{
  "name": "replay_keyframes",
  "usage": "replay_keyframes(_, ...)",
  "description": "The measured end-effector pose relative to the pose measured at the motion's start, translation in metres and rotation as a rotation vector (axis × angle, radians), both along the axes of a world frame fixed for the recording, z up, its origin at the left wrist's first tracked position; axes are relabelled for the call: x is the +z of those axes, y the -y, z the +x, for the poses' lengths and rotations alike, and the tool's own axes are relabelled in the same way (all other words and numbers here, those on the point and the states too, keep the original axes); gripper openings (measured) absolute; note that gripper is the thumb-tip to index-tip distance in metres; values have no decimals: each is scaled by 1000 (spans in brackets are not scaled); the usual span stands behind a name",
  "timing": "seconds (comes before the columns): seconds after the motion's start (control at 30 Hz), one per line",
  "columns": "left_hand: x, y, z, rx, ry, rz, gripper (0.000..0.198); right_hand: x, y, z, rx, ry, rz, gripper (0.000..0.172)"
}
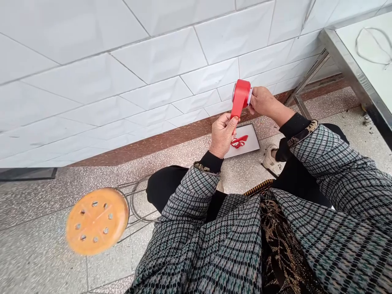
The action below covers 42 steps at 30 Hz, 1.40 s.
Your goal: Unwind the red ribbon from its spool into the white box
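A roll of red ribbon point(243, 90) is held up in front of the tiled wall. My right hand point(262, 101) grips the roll by its white side, fingers partly hidden behind it. A flat length of ribbon runs down from the roll to my left hand point(223, 132), which pinches it between thumb and fingers. Below my hands, a white tray or box lid point(252, 143) with a dark rim lies on the floor. On it rests a looped piece of red ribbon point(241, 141), partly covered by my left hand.
An orange round stool point(96, 222) with holes in its seat stands at the left. To the right is a metal-framed table point(349, 53) with a thin cord point(372, 61) on top. White wall tiles point(171, 53) rise close ahead. My shoe point(272, 161) is beside the tray.
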State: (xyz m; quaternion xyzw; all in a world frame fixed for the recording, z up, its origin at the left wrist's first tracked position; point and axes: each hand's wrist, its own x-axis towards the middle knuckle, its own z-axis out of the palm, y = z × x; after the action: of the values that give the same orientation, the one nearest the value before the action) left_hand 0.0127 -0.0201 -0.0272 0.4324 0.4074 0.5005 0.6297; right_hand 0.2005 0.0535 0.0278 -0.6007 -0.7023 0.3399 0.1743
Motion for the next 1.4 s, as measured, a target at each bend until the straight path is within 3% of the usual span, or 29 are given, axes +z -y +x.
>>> replay_keyframes(0.17, -5, -3, -2, 100, -91, 90, 30, -8, 6, -3, 67, -533, -293, 41)
replay_keyframes(0.3, -5, -1, 0, 91, -84, 41, 29, -13, 9, -10, 122, -751, -489, 45)
replay_keyframes(0.5, -3, 0, 6, 96, 49, -31, 34, -18, 8, -13, 121, -837, -792, 38)
replay_keyframes(0.63, 0, -3, -1, 22, 88, -75, 84, -24, 11, -10, 224, -828, -944, 34)
replay_keyframes(0.7, 1, -5, -6, -28, 101, -82, 98, -26, 13, -9, 261, -819, -981, 37)
replay_keyframes(1.0, 2, -3, -4, -133, 172, -96, 92, -22, 19, -11, 384, -762, -947, 46)
replay_keyframes(1.1, 2, -2, -2, -120, 226, -72, 85, -9, 22, -15, 367, -625, -870, 47)
replay_keyframes(1.17, 1, -2, -2, -112, 267, -76, 76, 1, 23, -16, 304, -451, -719, 45)
replay_keyframes(1.3, -1, -3, -2, -96, 313, -155, 56, 12, 21, -11, 133, -16, -53, 17)
replay_keyframes(1.37, -1, -2, -2, -99, 314, -222, 49, 10, 20, -9, 137, 164, 232, 17)
replay_keyframes(1.4, -1, -2, -2, -108, 310, -248, 48, 7, 20, -9, 160, 244, 300, 20)
